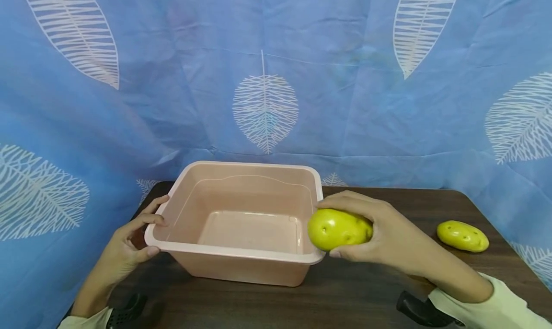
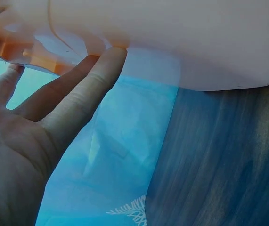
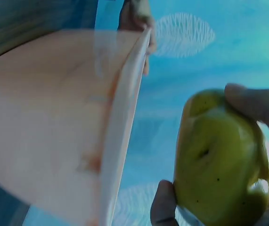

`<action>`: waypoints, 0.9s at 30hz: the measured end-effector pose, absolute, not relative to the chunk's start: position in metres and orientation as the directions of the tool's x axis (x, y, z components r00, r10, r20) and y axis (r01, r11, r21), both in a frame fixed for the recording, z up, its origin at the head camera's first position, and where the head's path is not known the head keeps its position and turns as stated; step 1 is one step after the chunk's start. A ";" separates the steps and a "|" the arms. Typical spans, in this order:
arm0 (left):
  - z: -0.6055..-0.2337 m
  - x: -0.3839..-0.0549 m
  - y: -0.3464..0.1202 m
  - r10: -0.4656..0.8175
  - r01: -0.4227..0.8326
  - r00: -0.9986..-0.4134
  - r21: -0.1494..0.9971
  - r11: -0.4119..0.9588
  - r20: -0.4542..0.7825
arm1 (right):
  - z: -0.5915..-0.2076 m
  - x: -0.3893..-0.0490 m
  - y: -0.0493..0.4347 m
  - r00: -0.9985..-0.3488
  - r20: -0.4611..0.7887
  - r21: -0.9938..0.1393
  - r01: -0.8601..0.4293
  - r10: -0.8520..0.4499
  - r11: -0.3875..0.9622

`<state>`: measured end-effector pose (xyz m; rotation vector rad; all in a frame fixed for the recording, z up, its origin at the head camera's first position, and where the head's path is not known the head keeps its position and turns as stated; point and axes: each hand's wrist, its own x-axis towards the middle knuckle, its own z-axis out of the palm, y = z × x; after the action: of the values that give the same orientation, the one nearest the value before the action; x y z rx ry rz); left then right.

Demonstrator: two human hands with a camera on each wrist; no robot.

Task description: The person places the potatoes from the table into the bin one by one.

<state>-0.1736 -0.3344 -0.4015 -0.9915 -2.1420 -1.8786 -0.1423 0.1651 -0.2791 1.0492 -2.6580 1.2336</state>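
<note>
A pale pink plastic basin (image 1: pixel 239 253) stands on the dark wooden table, and nothing lies on its visible floor. My left hand (image 1: pixel 121 252) grips its left front corner, fingers over the rim and thumb against the outer side; the left wrist view shows fingertips touching the basin wall (image 2: pixel 195 42). With my right hand (image 1: pixel 381 228) I hold a glossy yellow potato (image 1: pixel 338 229) between fingers and thumb, just beside the basin's right rim. In the right wrist view this potato (image 3: pixel 219 165) is apart from the basin (image 3: pixel 54 122).
A second yellow potato (image 1: pixel 463 236) lies on the table (image 1: pixel 414 199) toward the right edge. Behind the table hangs a blue cloth (image 1: pixel 194 103) with white leaf prints. Dark straps (image 1: pixel 422 310) circle both wrists near the light sleeves.
</note>
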 end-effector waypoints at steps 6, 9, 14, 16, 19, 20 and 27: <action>-0.405 -0.172 -0.336 0.382 0.516 -0.798 0.856 0.036 0.466 | -0.266 -0.164 0.129 -0.784 0.191 -0.708 -0.527 -0.591 0.470; -0.404 -0.171 -0.335 0.381 0.520 -0.795 0.853 0.029 0.472 | -0.260 -0.177 0.111 -0.787 0.132 -0.722 -0.493 -0.603 0.485; -0.400 -0.172 -0.333 0.385 0.539 -0.779 0.842 0.009 0.494 | -0.253 -0.199 0.081 -0.799 0.073 -0.763 -0.430 -0.597 0.482; -0.399 -0.171 -0.332 0.382 0.534 -0.786 0.845 0.022 0.486 | -0.252 -0.208 0.069 -0.801 0.055 -0.785 -0.404 -0.596 0.470; -0.398 -0.170 -0.331 0.364 0.515 -0.809 0.855 0.060 0.462 | -0.252 -0.219 0.052 -0.809 0.023 -0.809 -0.359 -0.587 0.464; -0.398 -0.169 -0.331 0.357 0.501 -0.822 0.862 0.079 0.444 | -0.253 -0.223 0.046 -0.811 0.018 -0.815 -0.351 -0.585 0.461; -0.397 -0.168 -0.331 0.348 0.463 -0.849 0.877 0.128 0.397 | -0.260 -0.250 0.012 -0.820 -0.030 -0.834 -0.294 -0.571 0.466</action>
<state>-0.1680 -0.3309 -0.3965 -0.8241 -2.2859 -1.8370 -0.2500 0.0124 -0.2602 0.8980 -2.9421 1.5664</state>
